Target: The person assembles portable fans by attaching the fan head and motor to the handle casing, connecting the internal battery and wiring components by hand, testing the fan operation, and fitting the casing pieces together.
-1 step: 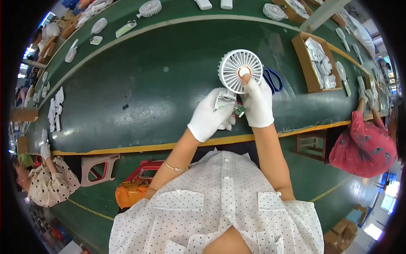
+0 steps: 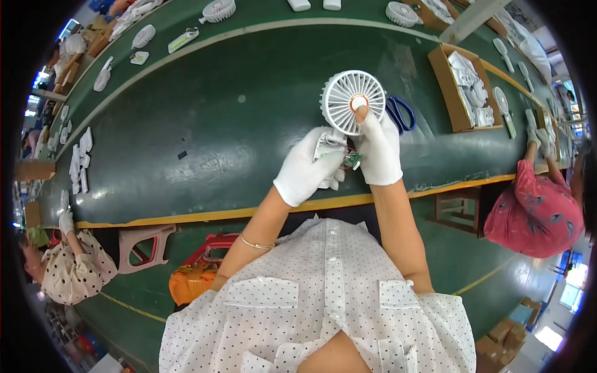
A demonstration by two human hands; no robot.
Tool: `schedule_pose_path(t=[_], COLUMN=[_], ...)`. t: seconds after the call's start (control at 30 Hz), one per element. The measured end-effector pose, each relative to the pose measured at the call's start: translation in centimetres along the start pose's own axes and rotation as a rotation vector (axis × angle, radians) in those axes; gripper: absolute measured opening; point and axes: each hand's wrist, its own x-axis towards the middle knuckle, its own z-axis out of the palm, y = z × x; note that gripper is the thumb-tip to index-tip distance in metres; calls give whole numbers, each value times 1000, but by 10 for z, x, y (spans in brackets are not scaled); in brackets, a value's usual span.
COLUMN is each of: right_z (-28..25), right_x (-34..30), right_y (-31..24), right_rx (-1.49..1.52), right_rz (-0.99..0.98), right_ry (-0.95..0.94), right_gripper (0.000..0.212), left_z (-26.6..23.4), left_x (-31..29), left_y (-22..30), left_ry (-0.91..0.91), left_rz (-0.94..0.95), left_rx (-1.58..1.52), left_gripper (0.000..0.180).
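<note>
Only the head view has shifted slightly since the earlier frame. Above the green worktop, near its yellow edge, the white fan is held: left hand grasping its handle, right hand gripping its head, thumb at the hub. Blue scissor handles lie just beside; farther right stands a cardboard box of white parts. Co-workers flank the worktop; green floor lies below.

1 handheld fan is between the left hand and right hand, above a table. Scissors lie just right of the fan; farther right, a carton holds parts. Loose pieces lie far left. Other fans lie beyond. 2 co-workers are at left and right.
</note>
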Motion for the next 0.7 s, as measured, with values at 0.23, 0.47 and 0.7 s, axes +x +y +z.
schedule_pose_path(t=[0.23, 0.47, 0.7], right_z=[-23, -18, -22], right_x=[-12, -42, -39], right_y=[1, -20, -19], right_rx=[-384, -626, -961], right_rz=[7, 107, -28], right_ry=[-36, -48, -127], right_gripper=[42, 32, 14], left_z=[6, 8, 12], left_x=[-1, 1, 1], left_y=[-12, -13, -4], left_ry=[-5, 160, 130], left_rz=[-9, 46, 43], left_rx=[-36, -117, -18], left_gripper=[30, 29, 31])
